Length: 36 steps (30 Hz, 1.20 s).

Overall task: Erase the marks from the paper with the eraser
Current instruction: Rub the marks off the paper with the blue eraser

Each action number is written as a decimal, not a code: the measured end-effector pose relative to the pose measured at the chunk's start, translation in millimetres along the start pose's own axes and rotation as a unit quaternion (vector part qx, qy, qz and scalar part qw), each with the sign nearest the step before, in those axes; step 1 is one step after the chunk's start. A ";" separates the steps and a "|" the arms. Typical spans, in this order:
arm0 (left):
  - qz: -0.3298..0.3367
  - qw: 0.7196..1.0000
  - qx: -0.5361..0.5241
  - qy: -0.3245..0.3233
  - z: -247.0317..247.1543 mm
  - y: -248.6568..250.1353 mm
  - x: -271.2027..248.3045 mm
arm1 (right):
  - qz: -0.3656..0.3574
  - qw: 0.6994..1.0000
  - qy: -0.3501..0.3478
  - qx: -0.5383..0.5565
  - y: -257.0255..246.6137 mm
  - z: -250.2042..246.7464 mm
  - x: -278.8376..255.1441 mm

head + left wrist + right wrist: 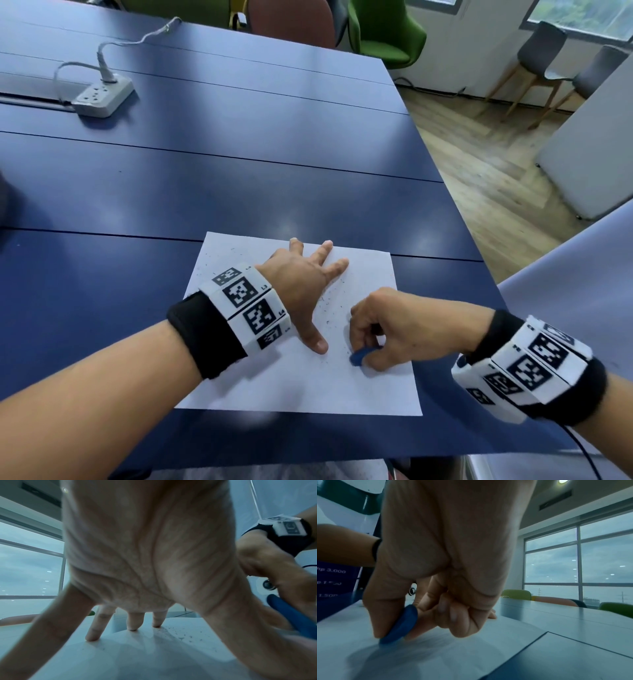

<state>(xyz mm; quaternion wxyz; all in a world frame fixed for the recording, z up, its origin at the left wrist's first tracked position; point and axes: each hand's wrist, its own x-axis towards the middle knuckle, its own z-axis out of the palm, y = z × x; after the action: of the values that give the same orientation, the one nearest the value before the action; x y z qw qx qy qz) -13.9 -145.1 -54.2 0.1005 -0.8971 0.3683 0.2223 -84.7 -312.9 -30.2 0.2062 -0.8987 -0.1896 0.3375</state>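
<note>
Setting: blue table [239, 192] made of joined panels, in an office with wood floor and large windows.
Right hand [397, 329]: fingers curled, thumb and forefinger pinching the eraser [359, 356]; in the right wrist view the other fingers fold under the palm, knuckles close to the sheet.
Eraser: blue, rounded, tilted, its lower edge touching the paper [301, 377] near the sheet's right side, toward the near edge; seen again between thumb and forefinger in the right wrist view [400, 624].
Left hand [301, 287]: spread flat, fingers straight and splayed, fingertips [93, 637] and thumb pressing the sheet down, just left of the right hand.
Paper: white sheet lying flat at the table's near edge, slightly skewed; both hands are on it.
Crumbs [329, 301]: small dark specks scattered over the sheet, mostly between the two hands and toward the far left corner; any remaining marks are too faint to tell.
Wristbands [246, 308]: black straps with white tag blocks on both wrists.
Power strip [102, 96]: white, far left on the table, a cable plugged in.
Chairs [383, 31]: green, red and grey ones beyond the table.
</note>
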 end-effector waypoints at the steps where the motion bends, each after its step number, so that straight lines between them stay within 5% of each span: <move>1: 0.001 1.000 0.000 -0.001 0.0 0.3 -0.3 | 0.002 1.000 0.005 0.001 -0.1 1.3 -1.9; 11: -0.018 0.999 -0.040 -0.003 -5.5 2.2 -15.6 | 0.101 0.942 0.319 -0.036 -10.5 66.9 -41.4; 16: -0.025 0.998 -0.048 0.008 -1.1 12.5 -37.5 | 0.134 0.915 0.380 0.010 -24.2 110.6 -52.3; 25: 0.046 0.992 -0.109 0.042 58.2 101.9 -71.3 | 0.189 0.958 0.212 0.029 -19.9 115.5 -61.9; 29: 0.021 0.989 -0.121 0.087 91.2 101.0 -71.0 | 0.192 0.957 0.211 0.049 -18.2 116.4 -63.2; 36: -0.169 0.963 -0.213 -0.003 74.7 29.3 -112.3 | 0.172 0.947 0.257 0.086 -15.2 120.4 -63.4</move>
<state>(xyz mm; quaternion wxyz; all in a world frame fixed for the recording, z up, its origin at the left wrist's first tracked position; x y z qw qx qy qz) -129.6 -70.9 -67.4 -0.0553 -0.9462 0.1558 0.2781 -214.7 -301.3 -71.8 0.2629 -0.9529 0.0571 0.1401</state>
